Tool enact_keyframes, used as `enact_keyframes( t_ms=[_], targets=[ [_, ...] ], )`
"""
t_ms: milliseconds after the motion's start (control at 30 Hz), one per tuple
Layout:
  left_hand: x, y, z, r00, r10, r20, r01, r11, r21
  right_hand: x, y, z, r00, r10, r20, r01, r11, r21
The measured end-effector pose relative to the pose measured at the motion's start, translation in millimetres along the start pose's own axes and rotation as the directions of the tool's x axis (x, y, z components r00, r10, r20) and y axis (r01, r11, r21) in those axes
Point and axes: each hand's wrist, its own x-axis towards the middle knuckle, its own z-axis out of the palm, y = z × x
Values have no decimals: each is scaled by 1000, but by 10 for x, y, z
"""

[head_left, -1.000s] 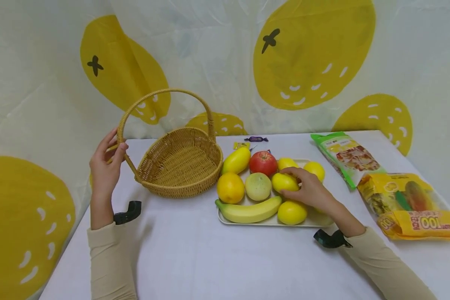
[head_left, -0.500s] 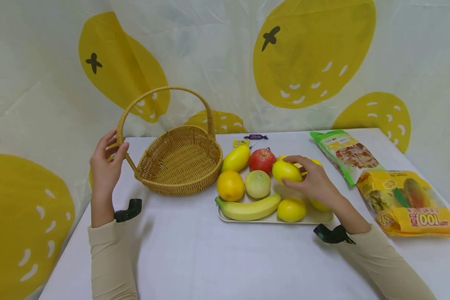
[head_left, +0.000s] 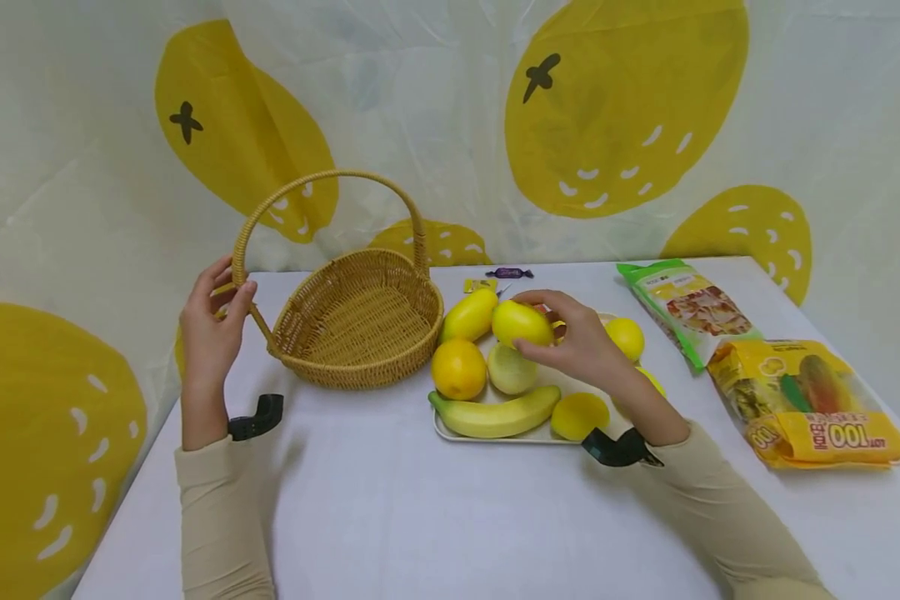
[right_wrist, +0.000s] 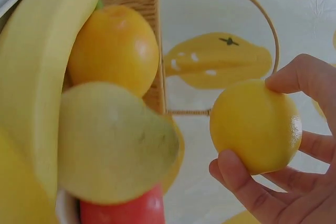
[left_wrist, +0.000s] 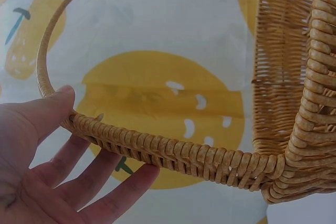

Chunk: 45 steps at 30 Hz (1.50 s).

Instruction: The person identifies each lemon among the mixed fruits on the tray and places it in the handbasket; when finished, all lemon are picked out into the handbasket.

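My right hand point(head_left: 573, 343) holds a yellow lemon point(head_left: 521, 323) point(right_wrist: 255, 126) between thumb and fingers, lifted above the white tray point(head_left: 495, 437) and left of where the other lemons lie. My left hand point(head_left: 210, 327) grips the base of the wicker basket's handle point(left_wrist: 157, 150), thumb on top and fingers underneath. The basket point(head_left: 360, 325) stands empty left of the tray. On the tray lie a banana point(head_left: 495, 413), an orange point(head_left: 459, 368), a pale green fruit point(head_left: 512, 372), a mango point(head_left: 471, 315) and more lemons point(head_left: 626, 337); a red apple is mostly hidden behind the held lemon.
Two snack bags lie at the right: a green one point(head_left: 682, 308) and a yellow one point(head_left: 810, 400). A purple wrapped candy point(head_left: 508, 272) and a small yellow packet point(head_left: 480, 286) lie behind the tray. A lemon-print curtain hangs close behind the table point(head_left: 420, 517).
My right hand has picked a lemon off the tray, raised it and carried it left toward the basket. The left hand has stayed on the basket handle.
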Motion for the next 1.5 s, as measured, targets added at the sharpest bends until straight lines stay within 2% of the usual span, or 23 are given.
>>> enact_keyframes(
  t_ms=[333, 433, 633, 733, 867, 967, 1033, 1167, 1267, 1367, 1433, 1500],
  targets=[
    [16, -9, 14, 1000, -2, 6, 2, 1000, -6, 281, -356, 416, 994, -98, 38, 93, 988, 120],
    [11, -6, 10, 1000, -2, 5, 2, 1000, 0, 341, -434, 604, 992, -120, 48, 109, 977, 184],
    [9, 8, -27, 1000, 2, -6, -2, 1000, 11, 479, -543, 1079, 993, -106, 49, 87, 949, 302],
    [11, 14, -39, 1000, 0, -10, 0, 1000, 7, 586, -539, 1333, 991, -125, 40, 108, 950, 292],
    [5, 15, -29, 1000, 3, -7, -3, 1000, -8, 741, -527, 1572, 990, -137, 37, 126, 968, 218],
    [-6, 13, -6, 1000, -1, 4, 1, 1000, -16, 865, -503, 1683, 992, -95, 78, 78, 978, 191],
    [-10, 12, 3, 1000, 5, 6, -5, 1000, -23, 955, -478, 1739, 989, -62, 137, 37, 983, 182],
    [-5, 11, -1, 1000, 25, 1, -25, 999, -24, 1139, -428, 1822, 960, -32, 277, -9, 989, 144],
    [-3, 13, -2, 999, 34, -3, -34, 999, -17, 1232, -393, 1860, 920, -16, 391, -11, 998, 67],
    [-3, 13, 1, 999, 36, -8, -36, 999, -21, 1292, -367, 1893, 868, -3, 496, 1, 1000, 4],
    [-6, 14, 2, 999, 34, -8, -35, 999, -25, 1312, -365, 1897, 841, 7, 541, 2, 1000, -15],
    [-12, 10, 4, 999, 32, -6, -32, 999, -27, 1323, -364, 1898, 824, 8, 567, -1, 1000, -14]
  ],
)
